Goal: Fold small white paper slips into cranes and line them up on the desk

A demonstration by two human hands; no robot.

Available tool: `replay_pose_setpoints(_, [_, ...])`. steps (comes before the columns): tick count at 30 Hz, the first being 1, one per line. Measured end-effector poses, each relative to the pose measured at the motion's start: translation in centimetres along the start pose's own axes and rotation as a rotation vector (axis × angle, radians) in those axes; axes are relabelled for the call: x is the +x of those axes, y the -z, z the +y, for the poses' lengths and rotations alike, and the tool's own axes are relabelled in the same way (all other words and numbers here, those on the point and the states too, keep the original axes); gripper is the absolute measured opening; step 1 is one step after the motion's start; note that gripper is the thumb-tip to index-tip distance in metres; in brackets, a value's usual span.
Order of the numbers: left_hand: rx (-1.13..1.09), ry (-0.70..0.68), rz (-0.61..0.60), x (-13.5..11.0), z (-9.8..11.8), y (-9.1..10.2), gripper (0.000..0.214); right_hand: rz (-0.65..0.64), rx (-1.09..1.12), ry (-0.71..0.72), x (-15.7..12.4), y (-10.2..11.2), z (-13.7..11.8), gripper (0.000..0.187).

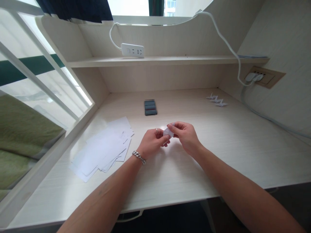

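Observation:
A small folded piece of white paper (167, 132) is pinched between both hands just above the middle of the desk. My left hand (153, 141), with a ring and a chain bracelet at the wrist, grips its lower left side between thumb and fingers. On its upper right edge, my right hand (186, 134) holds it with thumb and forefinger. The fingers cover part of the paper, so its exact folds are hard to make out. Several folded paper cranes (217, 99) stand in a group at the back right of the desk.
Loose white sheets (104, 147) lie spread on the left of the desk (243, 145). Behind the hands lies a small dark, blurred-out item (150, 107). A power strip (132, 50) rests on the shelf; its white cable (224, 40) hangs down to a wall socket (267, 77).

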State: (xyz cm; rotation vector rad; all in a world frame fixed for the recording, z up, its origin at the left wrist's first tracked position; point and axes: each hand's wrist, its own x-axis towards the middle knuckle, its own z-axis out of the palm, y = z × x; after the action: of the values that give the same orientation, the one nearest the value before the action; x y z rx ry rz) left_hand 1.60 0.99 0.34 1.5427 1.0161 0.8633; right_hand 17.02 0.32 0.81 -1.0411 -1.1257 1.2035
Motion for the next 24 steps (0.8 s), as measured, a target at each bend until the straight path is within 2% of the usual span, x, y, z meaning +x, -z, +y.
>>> replay_pose_setpoints(6, [0.007, 0.066, 0.015, 0.11, -0.04, -0.10, 0.033, 0.119, -0.002, 0.025, 0.24, -0.02, 0.17, 0.028])
replay_pose_setpoints(11, [0.037, 0.021, -0.024, 0.25, -0.21, 0.26, 0.028, 0.167, -0.018, 0.011, 0.31, -0.03, 0.17, 0.030])
replay_pose_setpoints(20, [0.090, 0.027, -0.072, 0.07, -0.13, 0.82, 0.031, 0.162, 0.020, -0.048, 0.47, 0.40, -0.07, 0.029])
replay_pose_setpoints(24, [0.151, -0.024, -0.012, 0.07, -0.20, 0.68, 0.029, 0.150, 0.001, -0.034, 0.35, 0.28, -0.19, 0.028])
